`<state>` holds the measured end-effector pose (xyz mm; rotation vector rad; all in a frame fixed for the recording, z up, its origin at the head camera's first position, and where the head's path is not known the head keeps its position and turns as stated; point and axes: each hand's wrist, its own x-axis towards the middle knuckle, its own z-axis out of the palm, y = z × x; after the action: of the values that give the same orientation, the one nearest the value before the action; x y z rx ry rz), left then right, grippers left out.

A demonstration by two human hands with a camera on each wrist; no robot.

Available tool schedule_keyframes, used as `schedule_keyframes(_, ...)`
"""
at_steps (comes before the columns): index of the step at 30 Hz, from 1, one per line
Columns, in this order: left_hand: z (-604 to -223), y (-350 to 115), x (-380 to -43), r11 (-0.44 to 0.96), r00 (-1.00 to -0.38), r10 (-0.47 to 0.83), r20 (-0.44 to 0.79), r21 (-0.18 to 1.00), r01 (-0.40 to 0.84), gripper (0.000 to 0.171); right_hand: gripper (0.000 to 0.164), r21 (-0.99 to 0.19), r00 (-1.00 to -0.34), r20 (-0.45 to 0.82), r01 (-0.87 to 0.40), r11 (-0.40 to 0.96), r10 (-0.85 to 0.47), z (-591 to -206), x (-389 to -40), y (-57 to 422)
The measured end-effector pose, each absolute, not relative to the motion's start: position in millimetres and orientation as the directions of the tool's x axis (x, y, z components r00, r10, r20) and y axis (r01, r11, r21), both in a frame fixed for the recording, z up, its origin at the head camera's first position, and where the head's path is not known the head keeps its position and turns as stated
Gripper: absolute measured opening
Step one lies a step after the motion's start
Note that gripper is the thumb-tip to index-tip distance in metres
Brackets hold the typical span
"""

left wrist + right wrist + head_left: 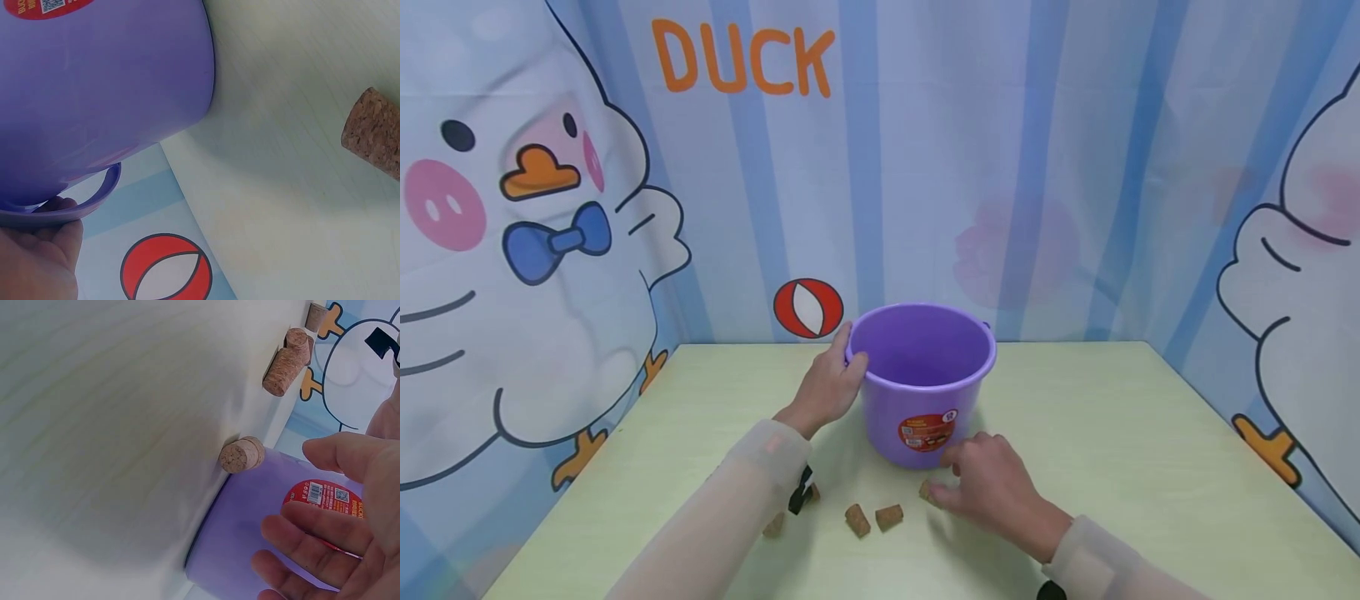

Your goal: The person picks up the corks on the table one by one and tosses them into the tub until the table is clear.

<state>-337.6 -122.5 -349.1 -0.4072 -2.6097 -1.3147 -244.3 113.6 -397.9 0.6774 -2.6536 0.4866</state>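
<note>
A purple bucket (883, 421) with a red label stands upright on the table. My left hand (826, 385) grips its rim at the left side, and in the left wrist view the thumb and fingers (67, 240) wrap the rim beside the handle. My right hand (996, 485) is low in front of the bucket, next to a cork (926, 492). In the right wrist view its fingers (312, 540) are loosely bent and apart from that cork (236, 456), with nothing held. Two more corks, one of them this cork (889, 517), lie left of it.
Farther left, a cork (773, 525) and another cork (814, 493) lie by the left sleeve, partly hidden. The pale table (1097, 433) ends at a curtain (917, 167) printed with ducks, right behind the bucket.
</note>
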Motion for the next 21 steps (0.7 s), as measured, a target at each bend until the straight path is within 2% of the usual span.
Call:
schedule_keyframes(12, -349.0, -121.9, -337.6, 0.560, -0.945, 0.155, 0.287, 0.763, 0.323, 0.071, 0.026, -0.210, -0.804, 0.423, -0.535, 0.818, -0.418, -398.0, -243.6, 110.1)
schedule_keyframes(21, -349.1, -121.5, -337.4, 0.564, -0.945, 0.153, 0.288, 0.760, 0.323, 0.072, 0.049, -0.165, -0.789, 0.417, -0.553, 0.816, -0.451, -402.5, -243.6, 109.3)
